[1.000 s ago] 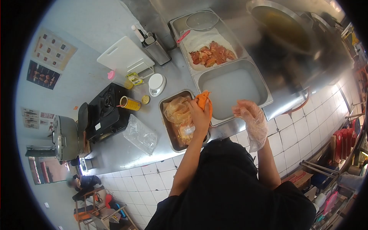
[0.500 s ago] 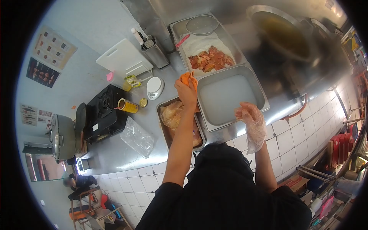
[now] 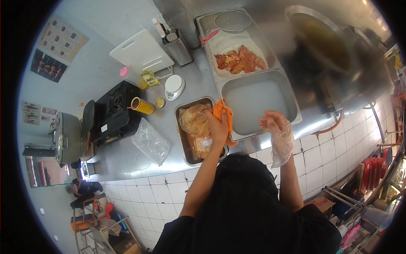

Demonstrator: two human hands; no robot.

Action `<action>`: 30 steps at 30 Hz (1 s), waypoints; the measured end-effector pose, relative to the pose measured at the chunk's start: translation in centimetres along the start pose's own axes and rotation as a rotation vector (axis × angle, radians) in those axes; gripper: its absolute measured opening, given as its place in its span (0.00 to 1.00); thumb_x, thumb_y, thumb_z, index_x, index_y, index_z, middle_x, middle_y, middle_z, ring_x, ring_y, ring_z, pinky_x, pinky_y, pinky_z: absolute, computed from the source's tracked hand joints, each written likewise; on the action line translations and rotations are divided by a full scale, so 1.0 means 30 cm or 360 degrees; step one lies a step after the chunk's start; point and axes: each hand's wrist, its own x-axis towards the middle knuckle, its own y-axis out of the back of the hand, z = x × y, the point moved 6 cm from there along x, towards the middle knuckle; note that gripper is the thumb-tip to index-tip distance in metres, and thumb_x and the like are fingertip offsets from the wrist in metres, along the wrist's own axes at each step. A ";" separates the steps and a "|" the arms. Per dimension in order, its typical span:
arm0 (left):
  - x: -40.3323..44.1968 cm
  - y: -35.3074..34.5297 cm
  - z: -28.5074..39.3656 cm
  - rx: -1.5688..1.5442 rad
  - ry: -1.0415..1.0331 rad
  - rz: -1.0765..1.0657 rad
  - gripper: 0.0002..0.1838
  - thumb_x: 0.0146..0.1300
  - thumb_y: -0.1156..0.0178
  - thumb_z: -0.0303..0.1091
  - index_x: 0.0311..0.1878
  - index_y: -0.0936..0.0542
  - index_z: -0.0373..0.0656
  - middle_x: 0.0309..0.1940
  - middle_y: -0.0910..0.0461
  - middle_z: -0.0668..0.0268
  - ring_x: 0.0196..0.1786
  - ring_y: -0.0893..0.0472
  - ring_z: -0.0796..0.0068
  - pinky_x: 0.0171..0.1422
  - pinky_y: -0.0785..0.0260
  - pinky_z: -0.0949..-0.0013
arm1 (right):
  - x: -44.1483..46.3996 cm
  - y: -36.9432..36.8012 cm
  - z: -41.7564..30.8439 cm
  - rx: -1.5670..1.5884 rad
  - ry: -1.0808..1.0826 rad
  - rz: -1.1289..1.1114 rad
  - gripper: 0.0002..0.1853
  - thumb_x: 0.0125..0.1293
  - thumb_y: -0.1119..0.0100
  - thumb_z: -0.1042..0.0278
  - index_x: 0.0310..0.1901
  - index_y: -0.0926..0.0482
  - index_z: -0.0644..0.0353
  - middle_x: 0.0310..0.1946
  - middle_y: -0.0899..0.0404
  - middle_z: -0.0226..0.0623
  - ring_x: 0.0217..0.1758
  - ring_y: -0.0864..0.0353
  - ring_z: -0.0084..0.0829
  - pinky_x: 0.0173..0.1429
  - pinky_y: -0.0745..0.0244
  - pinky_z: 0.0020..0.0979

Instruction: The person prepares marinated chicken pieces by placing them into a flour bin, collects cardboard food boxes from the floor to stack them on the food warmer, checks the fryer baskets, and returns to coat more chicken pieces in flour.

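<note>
Hands: two, both bare of tools; the left hand [image 3: 218,129] has its fingers closed around a cloth, the right hand [image 3: 277,127] is half curled, and whether its grip contains something I cannot tell
Glove: one, thin and transparent, on the right hand only
Orange cloth: one [image 3: 220,109], bunched in the left hand, over the place where two trays stand side by side
Metal trays: three on the counter [image 3: 196,84], namely a left tray [image 3: 186,146], a middle tray [image 3: 294,101] and an upper tray [image 3: 259,34]
Left tray: one yellowish plastic bag [image 3: 194,120], crumpled
Middle tray: its inside is pale and cloudy; the right hand is near its lower right corner
Upper tray: one heap of reddish meat [image 3: 239,60] on white powder [image 3: 228,42], pieces overlapping, so I cannot count them; also one sieve [image 3: 232,21] and one pink handle [image 3: 210,37]
Beside the left tray: one white scale [image 3: 174,87], one yellow can [image 3: 143,106], one round lid [image 3: 160,103], one clear bag [image 3: 151,141]
</note>
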 end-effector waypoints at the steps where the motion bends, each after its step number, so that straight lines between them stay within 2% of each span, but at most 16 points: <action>1: -0.041 0.012 0.012 -0.0040 0.0043 -0.0006 0.19 0.72 0.43 0.36 0.53 0.37 0.32 0.45 0.23 0.48 0.49 0.20 0.53 0.54 0.29 0.56 | 0.003 -0.007 0.001 -0.0007 0.0013 0.0013 0.12 0.74 0.44 0.68 0.54 0.21 0.62 0.40 0.16 0.35 0.43 0.17 0.27 0.54 0.23 0.30; 4: -0.145 0.034 0.007 -0.0192 0.0111 -0.0038 0.18 0.73 0.44 0.36 0.53 0.37 0.32 0.47 0.23 0.48 0.50 0.19 0.54 0.55 0.28 0.59 | 0.009 -0.019 0.019 0.0021 -0.0047 -0.0061 0.12 0.75 0.45 0.69 0.56 0.22 0.62 0.43 0.18 0.36 0.47 0.20 0.25 0.58 0.24 0.30; 7: -0.224 0.042 -0.044 -0.0404 0.0374 -0.0107 0.18 0.73 0.44 0.35 0.54 0.38 0.33 0.47 0.22 0.49 0.49 0.19 0.55 0.55 0.28 0.60 | 0.014 -0.042 0.021 -0.0044 -0.0013 -0.0096 0.12 0.75 0.45 0.70 0.55 0.22 0.61 0.42 0.17 0.35 0.46 0.20 0.25 0.57 0.24 0.30; 10: -0.292 0.042 -0.111 -0.0700 0.0711 -0.0176 0.20 0.73 0.43 0.35 0.58 0.39 0.34 0.52 0.24 0.53 0.54 0.21 0.61 0.59 0.29 0.62 | 0.015 -0.070 0.011 -0.0080 0.0000 -0.0124 0.11 0.75 0.46 0.70 0.55 0.22 0.62 0.41 0.17 0.35 0.46 0.19 0.25 0.57 0.24 0.29; 13: -0.281 0.096 -0.084 -0.0799 0.0543 0.0038 0.24 0.73 0.44 0.35 0.63 0.41 0.34 0.60 0.30 0.55 0.61 0.27 0.66 0.65 0.32 0.66 | 0.016 -0.073 0.007 -0.0069 -0.0004 -0.0129 0.11 0.75 0.46 0.71 0.55 0.22 0.63 0.41 0.17 0.36 0.46 0.19 0.25 0.57 0.24 0.29; 16: -0.275 0.088 -0.102 -0.0850 0.0612 -0.0109 0.30 0.74 0.45 0.32 0.70 0.46 0.32 0.66 0.37 0.56 0.68 0.33 0.67 0.69 0.36 0.68 | 0.002 -0.068 -0.004 -0.0101 0.0020 -0.0063 0.12 0.74 0.44 0.65 0.53 0.21 0.61 0.39 0.16 0.35 0.46 0.17 0.27 0.57 0.23 0.31; 19: -0.340 0.044 -0.103 -0.1164 0.0983 -0.0277 0.34 0.74 0.46 0.29 0.74 0.52 0.31 0.69 0.39 0.55 0.70 0.35 0.65 0.70 0.37 0.68 | -0.015 -0.056 -0.013 -0.0099 0.0015 -0.0059 0.13 0.74 0.44 0.64 0.54 0.21 0.62 0.40 0.16 0.35 0.47 0.17 0.27 0.57 0.23 0.31; 22: -0.371 0.118 -0.028 -0.0739 0.0500 -0.0198 0.34 0.73 0.47 0.28 0.75 0.52 0.30 0.72 0.41 0.50 0.73 0.36 0.58 0.73 0.39 0.65 | -0.029 -0.022 -0.011 -0.0131 0.0027 0.0012 0.14 0.74 0.44 0.64 0.54 0.22 0.62 0.40 0.16 0.35 0.46 0.17 0.27 0.57 0.23 0.31; 25: -0.404 0.221 0.024 -0.0153 0.0265 -0.0384 0.30 0.70 0.48 0.24 0.72 0.43 0.28 0.73 0.43 0.44 0.75 0.39 0.49 0.76 0.42 0.60 | -0.047 0.019 -0.004 -0.0144 0.0051 0.0047 0.14 0.74 0.43 0.64 0.54 0.22 0.62 0.40 0.16 0.35 0.46 0.17 0.27 0.57 0.23 0.30; 28: -0.428 0.159 0.033 0.0372 -0.0096 -0.0826 0.29 0.66 0.45 0.26 0.69 0.36 0.28 0.73 0.41 0.41 0.75 0.40 0.46 0.79 0.49 0.50 | -0.042 0.037 0.015 -0.0102 0.0010 0.0054 0.13 0.74 0.44 0.64 0.54 0.22 0.62 0.40 0.17 0.35 0.45 0.17 0.26 0.57 0.22 0.30; 30: -0.432 0.066 0.053 0.0906 -0.0400 -0.0836 0.30 0.64 0.42 0.30 0.68 0.34 0.31 0.69 0.36 0.45 0.74 0.39 0.45 0.79 0.52 0.43 | -0.032 0.027 0.016 -0.0086 0.0007 0.0043 0.12 0.74 0.44 0.69 0.54 0.22 0.63 0.40 0.17 0.36 0.45 0.18 0.27 0.56 0.23 0.31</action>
